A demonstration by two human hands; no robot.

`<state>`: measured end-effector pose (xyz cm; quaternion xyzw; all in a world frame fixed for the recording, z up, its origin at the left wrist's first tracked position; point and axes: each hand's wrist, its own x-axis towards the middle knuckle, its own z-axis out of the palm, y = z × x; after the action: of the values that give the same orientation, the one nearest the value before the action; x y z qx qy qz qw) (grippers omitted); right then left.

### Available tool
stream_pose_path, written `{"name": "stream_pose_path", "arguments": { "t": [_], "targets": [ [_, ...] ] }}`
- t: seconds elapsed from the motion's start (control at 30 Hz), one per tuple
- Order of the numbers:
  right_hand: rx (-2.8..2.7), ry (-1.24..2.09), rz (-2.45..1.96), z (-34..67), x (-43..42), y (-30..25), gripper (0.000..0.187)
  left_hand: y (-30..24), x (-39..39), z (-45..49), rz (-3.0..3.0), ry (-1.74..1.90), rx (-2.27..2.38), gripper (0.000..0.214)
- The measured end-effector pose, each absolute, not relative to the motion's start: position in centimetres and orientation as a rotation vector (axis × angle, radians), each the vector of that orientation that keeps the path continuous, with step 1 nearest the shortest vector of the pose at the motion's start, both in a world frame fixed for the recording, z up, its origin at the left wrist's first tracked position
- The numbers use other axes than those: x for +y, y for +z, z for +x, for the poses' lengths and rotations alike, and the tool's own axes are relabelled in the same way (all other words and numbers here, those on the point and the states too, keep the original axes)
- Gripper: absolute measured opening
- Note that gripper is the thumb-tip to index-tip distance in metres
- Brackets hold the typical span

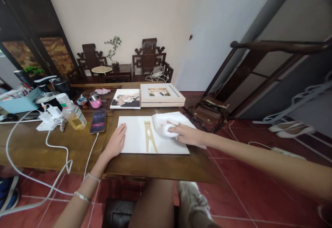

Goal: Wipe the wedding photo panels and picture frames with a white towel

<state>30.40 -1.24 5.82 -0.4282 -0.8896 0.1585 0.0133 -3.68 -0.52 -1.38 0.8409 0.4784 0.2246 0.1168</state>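
Note:
A flat white board or album cover (132,134) with a gold letter-A-like figure (149,136) lies near the table's front edge. My left hand (117,138) rests on its left edge, fingers stretched out and together. On the right part of the board, my right hand (183,133) is closed around a bunched part of a white cloth (168,119). The rest of the cloth spreads over the board's right side and past its edge, hiding that corner.
Behind the board lie a photo book (126,94) and a boxed album (162,96). To the left are a phone (98,121) on a cable, a bottle of yellow liquid (74,114), a power strip (49,119) and a pink cup (95,101). A wooden chair (212,112) stands right.

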Motion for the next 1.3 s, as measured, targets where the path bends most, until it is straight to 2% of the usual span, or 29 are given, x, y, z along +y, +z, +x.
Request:
{"name": "stream_pose_path", "arguments": {
  "t": [0.17, 0.3, 0.5, 0.6, 0.77, 0.93, 1.0, 1.1, 1.17, 1.3],
  "targets": [
    [-2.742, 0.279, -1.446, 28.8, 1.5, 4.7, 0.050, -1.6, -0.5, -4.0, 2.461, 0.710, 1.389, 0.048],
    [-2.625, 0.146, -1.423, 28.2, -2.7, 2.8, 0.051, -1.6, -0.7, -3.9, 2.428, 0.734, 1.408, 0.047],
    [-2.707, 0.370, -1.334, 28.1, -10.3, 4.0, 0.056, -1.2, -1.0, -3.6, 2.415, 0.742, 1.418, 0.047],
    [-2.704, 0.407, -1.352, 27.7, -7.4, 4.8, 0.054, -1.1, -1.1, -3.6, 2.418, 0.714, 1.423, 0.047],
    [-2.546, 0.267, -1.515, 25.9, 0.5, 3.8, 0.049, -1.2, -1.1, -3.7, 2.427, 0.710, 1.420, 0.047],
    [-2.498, 0.302, -1.554, 23.5, -3.7, 3.6, 0.054, -1.5, -0.9, -3.8, 2.409, 0.747, 1.421, 0.047],
    [-2.590, 0.372, -1.454, 22.3, -7.6, 4.2, 0.056, -1.7, -0.8, -3.9, 2.410, 0.755, 1.414, 0.047],
    [-2.783, 0.508, -1.084, 21.0, -11.2, 5.0, 0.048, -1.9, -0.7, -4.0, 2.412, 0.756, 1.403, 0.048],
    [-2.797, 0.546, -0.948, 20.8, -11.0, 5.0, 0.048, -1.9, -0.6, -4.0, 2.408, 0.747, 1.401, 0.048],
    [-2.644, 0.462, -1.057, 21.9, -5.9, 3.9, 0.053, -1.7, -0.8, -3.9, 2.401, 0.725, 1.398, 0.048]
  ]
}}
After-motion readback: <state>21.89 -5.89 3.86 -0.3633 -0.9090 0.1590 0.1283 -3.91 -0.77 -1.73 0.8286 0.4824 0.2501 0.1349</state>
